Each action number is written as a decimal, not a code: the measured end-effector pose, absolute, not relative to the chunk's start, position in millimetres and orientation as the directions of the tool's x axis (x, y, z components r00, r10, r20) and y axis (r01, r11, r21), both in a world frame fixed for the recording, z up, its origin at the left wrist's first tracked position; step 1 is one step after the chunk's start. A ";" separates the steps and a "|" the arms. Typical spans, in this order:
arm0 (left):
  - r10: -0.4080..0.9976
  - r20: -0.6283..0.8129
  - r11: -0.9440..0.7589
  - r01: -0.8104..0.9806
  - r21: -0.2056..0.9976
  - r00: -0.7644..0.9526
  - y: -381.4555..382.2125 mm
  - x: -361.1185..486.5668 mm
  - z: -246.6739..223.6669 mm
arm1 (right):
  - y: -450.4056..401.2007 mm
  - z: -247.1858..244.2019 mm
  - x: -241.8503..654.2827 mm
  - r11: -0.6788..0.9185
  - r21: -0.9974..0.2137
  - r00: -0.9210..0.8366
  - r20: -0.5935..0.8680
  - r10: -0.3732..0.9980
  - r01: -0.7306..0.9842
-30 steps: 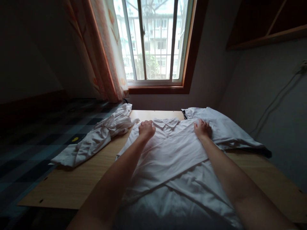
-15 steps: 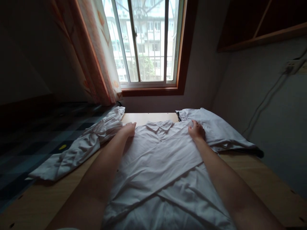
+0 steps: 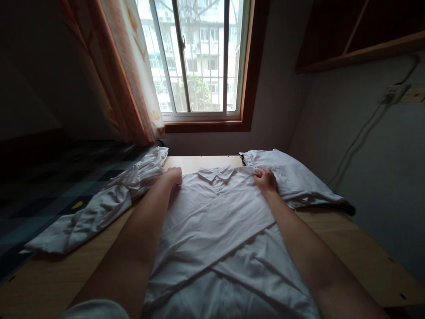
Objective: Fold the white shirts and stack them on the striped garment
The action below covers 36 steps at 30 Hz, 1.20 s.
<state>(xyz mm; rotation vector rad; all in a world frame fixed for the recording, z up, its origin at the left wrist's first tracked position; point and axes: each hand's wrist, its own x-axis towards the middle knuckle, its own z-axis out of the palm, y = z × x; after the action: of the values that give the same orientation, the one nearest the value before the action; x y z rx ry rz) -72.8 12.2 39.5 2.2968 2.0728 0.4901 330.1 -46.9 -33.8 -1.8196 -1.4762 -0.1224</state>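
A white collared shirt (image 3: 219, 208) lies spread on a wooden table (image 3: 195, 161), its collar toward the window and creases running across its body. My left hand (image 3: 174, 176) grips the cloth at the left shoulder, fingers closed. At the right shoulder my right hand (image 3: 266, 179) pinches the fabric between thumb and fingers. One wrinkled sleeve (image 3: 113, 195) stretches out past my left forearm toward the dark checked cloth. The lower part of the shirt runs out of view at the bottom.
Folded white clothing (image 3: 295, 177) with a dark edge lies at the table's right. A checked cloth (image 3: 40, 186) covers the surface on the left. Beyond the table are a window (image 3: 202, 66) and a curtain (image 3: 122, 79). A cable (image 3: 358, 137) hangs from the wall socket.
My fingers have closed more tightly on both shoulders of the shirt. The whole view has shifted slightly, so everything appears a little further left. The shirt lies much as before.
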 end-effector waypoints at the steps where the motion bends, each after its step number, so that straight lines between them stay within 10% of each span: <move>1: 0.981 0.185 -0.093 0.980 0.176 0.060 12.4 -71.0 41.0 | -46.8 -34.0 330.4 -0.025 -0.489 0.315 0.521 0.793 0.872; 12: 0.993 -0.077 -0.111 0.954 -0.278 0.093 1.2 -65.0 65.0 | -42.7 -37.2 333.1 0.041 -0.511 0.324 0.604 0.728 0.859; 28: 0.988 0.034 -0.136 0.951 -0.279 0.152 -41.8 -79.2 126.1 | -78.3 11.2 321.3 0.080 -0.333 0.201 0.724 0.659 0.939; 31: 0.988 0.099 -0.099 0.978 -0.184 0.119 -45.7 -84.1 149.8 | -86.6 48.6 336.2 0.135 -0.313 0.149 0.734 0.662 0.940; 36: 0.985 0.166 -0.097 0.944 0.315 0.045 -51.5 -94.4 171.7 | -91.8 111.9 375.5 0.208 -0.558 0.122 0.495 0.860 0.803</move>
<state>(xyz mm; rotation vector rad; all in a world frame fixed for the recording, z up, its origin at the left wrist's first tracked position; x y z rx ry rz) -94.4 -51.5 171.7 2.1813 2.0269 0.5175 375.5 -91.8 111.9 -1.5845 -1.6686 0.0886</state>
